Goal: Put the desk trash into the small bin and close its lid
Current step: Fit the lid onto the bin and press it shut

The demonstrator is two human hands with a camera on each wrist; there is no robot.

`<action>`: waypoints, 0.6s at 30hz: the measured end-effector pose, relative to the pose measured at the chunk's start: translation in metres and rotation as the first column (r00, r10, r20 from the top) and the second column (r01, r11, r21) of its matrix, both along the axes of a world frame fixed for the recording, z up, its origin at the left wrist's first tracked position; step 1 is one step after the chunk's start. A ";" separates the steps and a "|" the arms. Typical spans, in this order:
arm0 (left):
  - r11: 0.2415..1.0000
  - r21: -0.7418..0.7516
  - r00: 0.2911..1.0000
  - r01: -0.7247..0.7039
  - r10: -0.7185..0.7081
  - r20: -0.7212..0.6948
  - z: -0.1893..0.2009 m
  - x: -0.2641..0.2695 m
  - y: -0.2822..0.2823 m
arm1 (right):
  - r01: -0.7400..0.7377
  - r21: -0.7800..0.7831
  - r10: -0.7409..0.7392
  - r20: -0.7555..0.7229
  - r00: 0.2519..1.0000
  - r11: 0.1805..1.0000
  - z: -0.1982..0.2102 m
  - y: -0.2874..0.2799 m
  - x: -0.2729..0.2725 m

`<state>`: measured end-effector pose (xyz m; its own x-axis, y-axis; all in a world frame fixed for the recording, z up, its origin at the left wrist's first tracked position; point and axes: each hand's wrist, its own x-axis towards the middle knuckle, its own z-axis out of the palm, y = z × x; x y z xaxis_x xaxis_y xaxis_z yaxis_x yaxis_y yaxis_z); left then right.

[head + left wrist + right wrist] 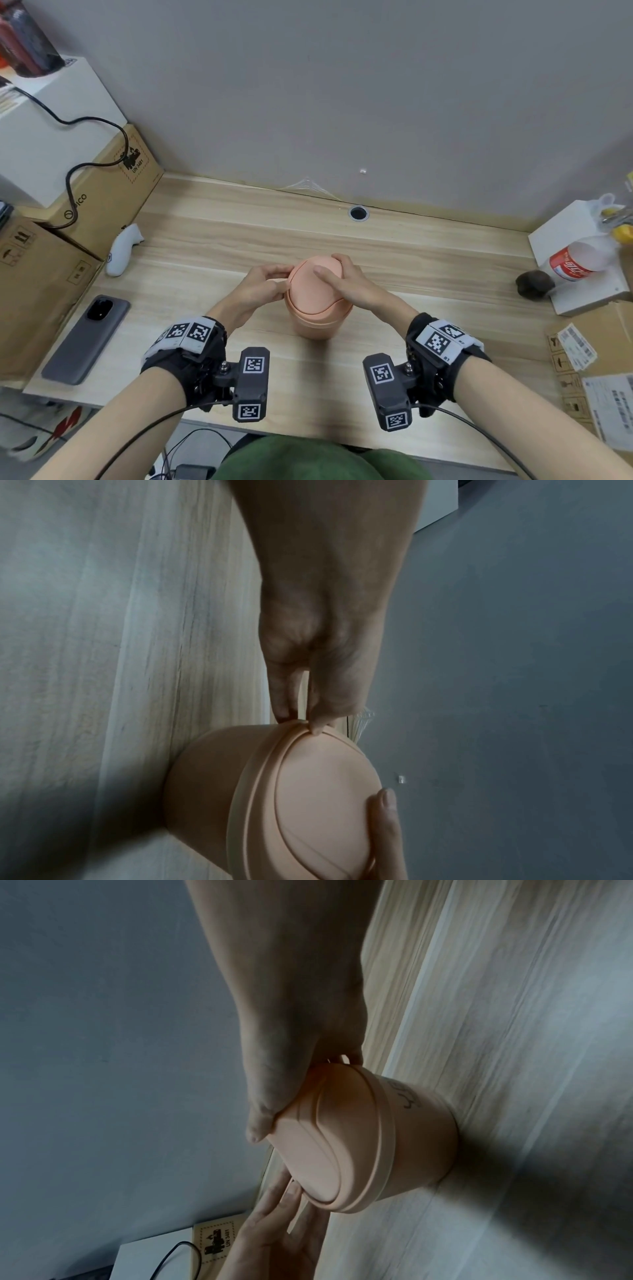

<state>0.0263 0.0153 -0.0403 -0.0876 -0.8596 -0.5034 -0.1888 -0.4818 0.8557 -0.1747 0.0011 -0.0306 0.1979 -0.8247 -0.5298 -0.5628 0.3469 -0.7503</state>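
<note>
The peach desk bin [317, 320] stands mid-desk [428, 260]. The left hand [260, 287] pinches its rim; the right hand [346, 284] grips its swing lid [310, 286] from above.

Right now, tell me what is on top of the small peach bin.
The bin carries its domed swing lid, seated in the rim. The right hand rests across the lid; the left hand pinches its left edge. The lid covers the inside, so any trash is hidden.

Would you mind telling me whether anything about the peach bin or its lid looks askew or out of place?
The bin stands upright on the desk, with both hands on its lid. Nothing is spilled or damaged.
</note>
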 end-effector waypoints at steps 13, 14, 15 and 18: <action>0.995 -0.009 0.993 0.099 -0.098 0.062 -0.003 0.001 0.000 | -0.168 -0.024 0.165 -0.103 0.981 0.985 -0.004 -0.016 -0.006; 0.992 -0.005 0.989 0.128 -0.127 0.071 -0.002 0.000 0.001 | -0.185 -0.031 0.181 -0.107 0.978 0.982 -0.005 -0.017 -0.009; 0.986 -0.004 0.983 0.166 -0.165 0.080 0.000 -0.002 0.002 | -0.193 -0.041 0.188 -0.105 0.977 0.980 -0.004 -0.018 -0.011; 0.946 -0.065 0.936 0.317 -0.300 0.184 0.007 -0.010 0.001 | -0.146 -0.124 0.136 -0.086 0.987 0.982 -0.003 -0.018 -0.022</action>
